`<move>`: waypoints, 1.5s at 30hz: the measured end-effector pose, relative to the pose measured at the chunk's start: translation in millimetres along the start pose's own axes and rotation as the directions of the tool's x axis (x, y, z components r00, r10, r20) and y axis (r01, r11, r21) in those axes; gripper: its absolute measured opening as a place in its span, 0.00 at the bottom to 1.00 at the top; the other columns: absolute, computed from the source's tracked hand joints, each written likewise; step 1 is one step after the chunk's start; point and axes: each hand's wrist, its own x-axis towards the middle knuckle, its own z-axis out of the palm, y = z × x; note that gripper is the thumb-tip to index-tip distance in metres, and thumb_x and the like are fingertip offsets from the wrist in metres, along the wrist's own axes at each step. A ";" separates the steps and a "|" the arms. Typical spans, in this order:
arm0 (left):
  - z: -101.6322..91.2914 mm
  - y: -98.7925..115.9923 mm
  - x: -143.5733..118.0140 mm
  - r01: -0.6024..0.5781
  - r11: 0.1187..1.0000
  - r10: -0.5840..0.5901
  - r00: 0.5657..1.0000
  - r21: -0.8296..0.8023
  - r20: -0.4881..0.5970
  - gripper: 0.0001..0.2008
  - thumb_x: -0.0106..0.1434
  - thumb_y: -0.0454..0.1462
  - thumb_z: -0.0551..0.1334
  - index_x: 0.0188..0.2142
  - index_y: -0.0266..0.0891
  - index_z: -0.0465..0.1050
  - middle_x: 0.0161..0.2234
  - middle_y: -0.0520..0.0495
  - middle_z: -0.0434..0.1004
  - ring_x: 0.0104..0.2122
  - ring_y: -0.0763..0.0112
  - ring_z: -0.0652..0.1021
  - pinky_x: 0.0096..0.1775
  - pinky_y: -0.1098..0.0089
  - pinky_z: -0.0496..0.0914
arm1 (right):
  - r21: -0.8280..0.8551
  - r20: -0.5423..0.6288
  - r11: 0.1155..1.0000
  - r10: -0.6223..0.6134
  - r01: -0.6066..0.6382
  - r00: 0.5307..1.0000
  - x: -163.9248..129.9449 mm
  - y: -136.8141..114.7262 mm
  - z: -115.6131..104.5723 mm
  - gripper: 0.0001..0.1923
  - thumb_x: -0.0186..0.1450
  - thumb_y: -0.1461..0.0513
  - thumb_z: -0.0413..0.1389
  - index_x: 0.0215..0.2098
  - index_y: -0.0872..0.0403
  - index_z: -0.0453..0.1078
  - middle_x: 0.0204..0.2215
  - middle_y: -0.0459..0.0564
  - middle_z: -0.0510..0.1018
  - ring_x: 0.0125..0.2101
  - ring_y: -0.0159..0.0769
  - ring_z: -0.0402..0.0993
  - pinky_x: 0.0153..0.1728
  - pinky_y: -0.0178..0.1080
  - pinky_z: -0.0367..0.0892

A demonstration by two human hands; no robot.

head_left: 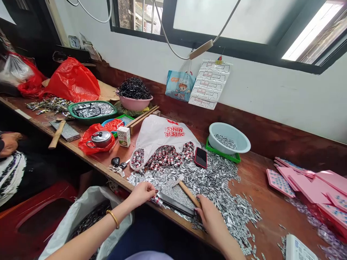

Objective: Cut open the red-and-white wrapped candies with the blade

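Presently we record the left hand (142, 193) at the bench edge, fingers pinched together on a small red-and-silver piece (156, 199) at the nine o'clock end of the stone slab (176, 196). The right hand (213, 218) lies at the slab's four o'clock, closed round the lower end of the hammer handle (189, 193), whose head points toward eleven o'clock. We judge the piece light, stiff and fairly slick, best held by its ends between fingertips; the hammer is best taken low on its wooden shaft. Loose silver clips (219, 180) cover the wooden bench (257, 180) from twelve to four o'clock of the slab, and would scatter easily. A white bag of red pieces (165, 144) and a phone (201, 157) lie at twelve o'clock, a pale basin (230, 139) at one. Pink cards (303, 180) are stacked at three o'clock. Another person sits far off at nine o'clock, below a window wall.
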 end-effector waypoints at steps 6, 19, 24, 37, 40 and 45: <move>-0.2 1.9 -2.0 -0.031 0.998 0.031 0.999 0.050 -0.012 0.11 0.49 0.42 0.58 0.21 0.36 0.71 0.17 0.52 0.70 0.21 0.71 0.69 0.25 0.74 0.58 | 0.155 -0.028 0.967 -0.202 0.204 0.979 -14.9 -28.0 -16.0 0.23 0.67 0.62 0.43 0.60 0.44 0.59 0.36 0.50 0.77 0.31 0.37 0.75 0.31 0.35 0.69; -1.5 1.5 -3.3 -0.049 0.996 0.050 0.999 0.079 -0.016 0.10 0.48 0.41 0.58 0.21 0.35 0.72 0.17 0.52 0.71 0.21 0.71 0.69 0.25 0.73 0.58 | 0.109 -0.008 0.966 -0.233 0.233 0.972 -22.2 -50.2 -1.6 0.30 0.63 0.65 0.45 0.63 0.40 0.53 0.27 0.46 0.76 0.21 0.36 0.72 0.23 0.33 0.65; -1.6 0.9 -3.7 -0.047 0.998 0.047 0.999 0.052 0.004 0.11 0.49 0.41 0.57 0.21 0.35 0.73 0.18 0.51 0.71 0.21 0.71 0.69 0.25 0.74 0.58 | 0.090 0.066 0.963 -0.260 0.253 0.963 -22.3 -50.4 -1.5 0.32 0.63 0.66 0.46 0.64 0.39 0.52 0.28 0.47 0.77 0.20 0.36 0.73 0.21 0.32 0.63; -7.8 6.9 -4.7 -0.077 0.997 0.073 0.991 0.027 0.108 0.12 0.49 0.41 0.56 0.19 0.35 0.74 0.15 0.53 0.67 0.19 0.73 0.66 0.24 0.75 0.56 | 0.045 0.012 0.964 -0.263 0.263 0.965 -17.7 -66.3 -8.8 0.32 0.61 0.68 0.46 0.63 0.42 0.54 0.25 0.47 0.77 0.18 0.36 0.72 0.20 0.33 0.63; -7.7 7.3 -3.8 -0.077 0.997 0.075 0.991 0.014 0.114 0.12 0.49 0.41 0.56 0.19 0.35 0.73 0.15 0.53 0.67 0.19 0.74 0.65 0.24 0.75 0.56 | 0.046 0.005 0.959 -0.281 0.280 0.960 -17.1 -70.6 -9.4 0.34 0.62 0.69 0.44 0.65 0.44 0.49 0.27 0.47 0.77 0.21 0.37 0.74 0.20 0.33 0.64; -9.4 12.8 -10.4 -0.051 0.998 0.054 0.993 -0.024 0.103 0.12 0.49 0.40 0.56 0.26 0.35 0.74 0.18 0.53 0.68 0.19 0.73 0.67 0.23 0.75 0.60 | 0.072 -0.079 0.968 -0.234 0.240 0.969 -18.6 -61.4 -1.4 0.30 0.64 0.66 0.46 0.62 0.40 0.55 0.25 0.45 0.75 0.19 0.34 0.71 0.21 0.32 0.63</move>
